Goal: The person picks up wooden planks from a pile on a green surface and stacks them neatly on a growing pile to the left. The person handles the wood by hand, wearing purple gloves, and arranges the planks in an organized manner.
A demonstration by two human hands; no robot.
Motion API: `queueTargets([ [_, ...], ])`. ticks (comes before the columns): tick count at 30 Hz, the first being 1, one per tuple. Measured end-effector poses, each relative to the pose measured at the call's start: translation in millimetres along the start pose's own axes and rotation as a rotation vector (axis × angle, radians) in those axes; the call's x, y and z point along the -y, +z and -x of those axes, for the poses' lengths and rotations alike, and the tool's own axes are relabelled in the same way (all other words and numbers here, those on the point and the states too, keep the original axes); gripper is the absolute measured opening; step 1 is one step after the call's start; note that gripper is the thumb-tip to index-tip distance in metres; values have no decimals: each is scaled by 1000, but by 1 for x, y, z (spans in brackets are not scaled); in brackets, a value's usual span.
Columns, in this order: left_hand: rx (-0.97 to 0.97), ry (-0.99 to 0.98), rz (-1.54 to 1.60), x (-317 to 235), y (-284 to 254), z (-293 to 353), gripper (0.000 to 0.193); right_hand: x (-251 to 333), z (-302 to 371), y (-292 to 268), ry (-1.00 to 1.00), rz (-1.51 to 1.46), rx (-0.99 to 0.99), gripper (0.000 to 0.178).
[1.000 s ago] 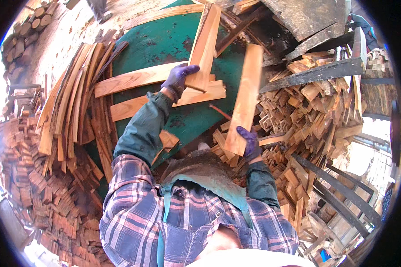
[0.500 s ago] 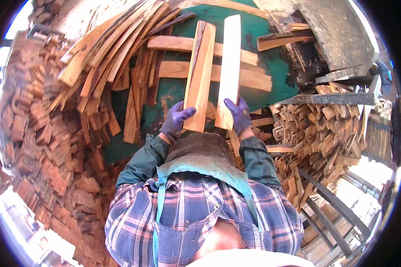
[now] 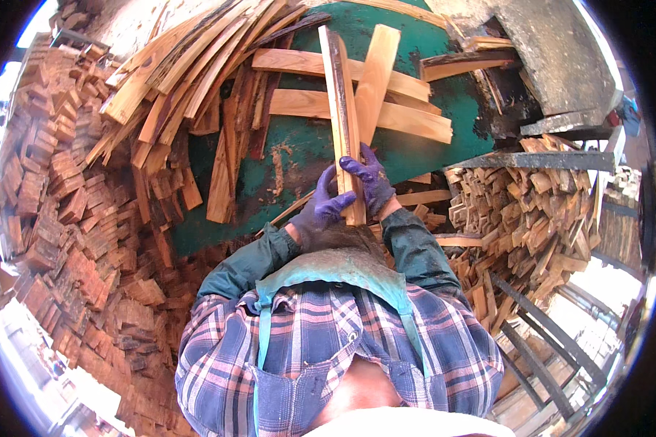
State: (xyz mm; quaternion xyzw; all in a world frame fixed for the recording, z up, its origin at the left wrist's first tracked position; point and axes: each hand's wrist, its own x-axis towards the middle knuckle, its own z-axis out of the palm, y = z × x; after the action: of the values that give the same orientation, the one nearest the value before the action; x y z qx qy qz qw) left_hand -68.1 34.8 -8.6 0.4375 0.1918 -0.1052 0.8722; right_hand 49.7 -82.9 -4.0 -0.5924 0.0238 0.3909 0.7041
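Note:
A narrow wooden slat with a dark bark edge points away from me, tilted up on its side. My left hand, in a purple glove, is closed at its near end with the thumb lying across it. My gloved right hand grips the same slat a little farther up, thumb over its face. Behind it a second, smooth pale slat slants up to the right; its lower end is hidden by the first slat and my right hand. Two slats lie crosswise underneath, the nearer one passing below both.
A green work surface lies beneath, with sawdust on it. Long slats are heaped at the far left. Stacked wood pieces fill the left side, and more are piled at right. A metal plate stands at far right.
My hands have come together, and the two slats, apart before, now cross. The bark-edged slat has turned onto its side; my right hand has shifted left onto it.

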Motion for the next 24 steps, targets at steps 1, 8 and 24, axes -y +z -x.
queueTargets([
  [1,83,27,35,1,5,-4,84,4,4,-12,-19,-62,-12,83],
  [8,170,-99,-18,-10,28,-30,67,28,25,-65,-470,224,-313,55],
  [24,353,-194,462,-51,27,-137,78,21,37,-35,-254,-119,4,82],
])
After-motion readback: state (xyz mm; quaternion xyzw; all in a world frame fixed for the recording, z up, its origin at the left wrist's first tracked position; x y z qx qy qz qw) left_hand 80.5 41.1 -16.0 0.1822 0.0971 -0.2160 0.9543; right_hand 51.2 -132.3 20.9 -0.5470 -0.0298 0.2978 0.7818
